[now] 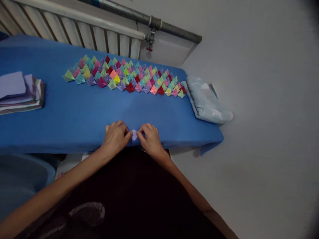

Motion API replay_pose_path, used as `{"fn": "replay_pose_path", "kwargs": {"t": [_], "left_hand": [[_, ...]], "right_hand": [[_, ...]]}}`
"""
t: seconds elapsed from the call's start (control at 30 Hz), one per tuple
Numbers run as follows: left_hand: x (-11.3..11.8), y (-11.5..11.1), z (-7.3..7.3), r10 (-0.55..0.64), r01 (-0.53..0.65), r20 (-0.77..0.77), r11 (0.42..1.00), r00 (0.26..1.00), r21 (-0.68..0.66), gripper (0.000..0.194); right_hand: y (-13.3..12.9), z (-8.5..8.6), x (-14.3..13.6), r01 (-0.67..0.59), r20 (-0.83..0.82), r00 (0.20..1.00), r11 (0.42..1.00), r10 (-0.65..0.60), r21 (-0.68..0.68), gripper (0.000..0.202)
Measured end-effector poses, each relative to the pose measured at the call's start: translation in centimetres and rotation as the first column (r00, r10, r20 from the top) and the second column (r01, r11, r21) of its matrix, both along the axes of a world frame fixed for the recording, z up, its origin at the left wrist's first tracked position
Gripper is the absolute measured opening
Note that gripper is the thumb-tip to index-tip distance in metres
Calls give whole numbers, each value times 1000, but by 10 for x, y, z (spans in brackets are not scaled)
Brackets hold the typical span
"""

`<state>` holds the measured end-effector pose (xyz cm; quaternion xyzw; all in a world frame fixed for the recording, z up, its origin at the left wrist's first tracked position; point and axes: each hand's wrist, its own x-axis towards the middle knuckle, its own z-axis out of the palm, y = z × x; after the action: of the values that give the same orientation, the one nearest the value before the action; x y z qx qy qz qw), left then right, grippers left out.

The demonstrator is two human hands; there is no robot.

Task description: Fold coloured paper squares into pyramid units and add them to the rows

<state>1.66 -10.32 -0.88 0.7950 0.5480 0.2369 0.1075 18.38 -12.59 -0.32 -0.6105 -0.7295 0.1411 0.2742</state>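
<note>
A small folded piece of purple paper lies near the front edge of the blue-covered table. My left hand pinches its left side between thumb and fingers. From the right, my right hand grips the opposite side in the same way. The lower fingers of both hands are partly hidden. Beyond my hands stand rows of folded paper boats in many colours, packed close together.
At the left lies a stack of coloured paper sheets. A folded grey-blue cloth rests at the table's right end, against the wall. Behind the table are a radiator and a pipe with a red-handled valve.
</note>
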Motion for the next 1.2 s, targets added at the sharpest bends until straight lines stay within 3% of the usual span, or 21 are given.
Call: {"fn": "replay_pose_path", "kwargs": {"t": [0.1,0.17,0.3,0.5,0.77,0.93,1.2], "left_hand": [[0,-3,0,-35,37,-22,995,999,93,19],[1,-7,-1,-115,124,-58,975,992,186,15],[-1,-13,-1,-271,298,-138,923,953,243,27],[-22,-19,-9,-384,424,-182,851,905,310,39],[-28,-25,-10,-333,393,-218,841,917,372,39],[-24,-25,-5,-293,431,-349,789,890,437,36],[-32,-26,-9,-306,441,-343,776,888,450,38]], "right_hand": [[2,0,1,-15,-9,1000,1000,15,2,16],[4,2,2,-26,-3,1000,1000,26,-14,16],[6,5,4,-39,1,999,999,39,-34,16],[6,6,5,-42,-30,999,998,41,-37,18],[8,6,5,-41,-41,998,999,40,-20,20],[15,14,4,-69,11,997,991,71,-118,19],[24,31,-4,-23,188,979,958,79,-286,13]]}}
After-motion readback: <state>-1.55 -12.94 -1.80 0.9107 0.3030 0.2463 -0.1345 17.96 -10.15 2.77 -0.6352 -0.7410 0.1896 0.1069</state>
